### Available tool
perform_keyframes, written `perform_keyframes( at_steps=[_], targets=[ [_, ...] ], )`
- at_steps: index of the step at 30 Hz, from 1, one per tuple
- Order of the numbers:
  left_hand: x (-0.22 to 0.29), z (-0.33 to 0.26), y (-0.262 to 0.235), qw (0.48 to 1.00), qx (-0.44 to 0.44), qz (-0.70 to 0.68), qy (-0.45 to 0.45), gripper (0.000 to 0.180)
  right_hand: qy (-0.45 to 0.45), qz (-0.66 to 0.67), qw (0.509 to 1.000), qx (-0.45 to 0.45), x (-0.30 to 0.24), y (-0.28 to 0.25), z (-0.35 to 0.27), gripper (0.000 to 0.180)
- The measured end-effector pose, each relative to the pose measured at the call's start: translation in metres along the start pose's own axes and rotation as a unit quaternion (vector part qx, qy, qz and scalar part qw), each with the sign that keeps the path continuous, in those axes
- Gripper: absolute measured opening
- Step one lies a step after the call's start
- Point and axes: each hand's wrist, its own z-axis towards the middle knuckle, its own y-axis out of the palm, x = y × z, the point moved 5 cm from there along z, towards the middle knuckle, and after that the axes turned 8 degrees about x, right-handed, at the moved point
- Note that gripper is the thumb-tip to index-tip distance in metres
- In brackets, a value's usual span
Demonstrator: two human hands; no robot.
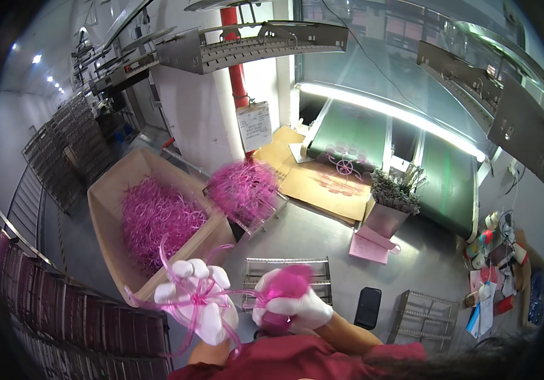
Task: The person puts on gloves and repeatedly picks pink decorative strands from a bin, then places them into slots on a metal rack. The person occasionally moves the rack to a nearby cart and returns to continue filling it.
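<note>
A white glove covers my left hand (212, 324), which is closed around the middle of a pink translucent plastic runner (198, 297) with several thin arms spreading from a hub. Beside it, my gloved right hand (303, 311) grips pink translucent plastic pieces (294, 283), rounded and overlapping; their exact shape is blurred. One runner arm reaches across toward the right hand, and I cannot tell whether it is joined to those pieces. Under the right hand lies a metal wire rack (319, 269), partly hidden by the glove.
At left stands a beige tub (108, 237) holding a heap of pink runners (158, 218). More runners (243, 187) pile on a rack behind. A green conveyor (351, 126) meets cardboard (310, 193). Nearby are a bin of dark stems (398, 190), a phone (367, 307) and another rack (424, 316).
</note>
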Motion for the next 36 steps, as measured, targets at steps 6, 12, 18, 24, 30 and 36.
perform_keyframes(
  at_steps=[6,12,18,24,30,36],
  targets=[
    [0.003,0.14,-0.083,0.824,0.087,0.548,0.119,0.1,-0.105,-0.362,0.916,0.141,-0.011,-0.01,-0.019,0.045],
    [-0.013,0.087,-0.11,0.659,-0.199,0.723,-0.046,0.092,0.103,0.23,0.957,0.147,0.038,-0.024,0.001,0.05],
    [-0.041,0.016,-0.045,0.727,-0.375,0.492,-0.3,0.105,0.065,-0.505,0.858,0.067,0.045,-0.034,0.028,0.042],
    [-0.064,-0.035,-0.087,0.664,-0.451,0.44,-0.403,0.12,0.078,-0.786,0.613,-0.029,0.028,0.003,0.046,0.056],
    [-0.089,-0.025,-0.097,0.72,-0.422,0.289,-0.468,0.093,-0.074,-0.83,0.552,0.033,-0.013,0.029,0.054,0.035],
    [-0.126,-0.048,-0.121,0.698,-0.247,0.082,-0.667,0.062,-0.123,-0.79,0.599,-0.032,-0.023,0.003,0.073,0.05]
  ],
)
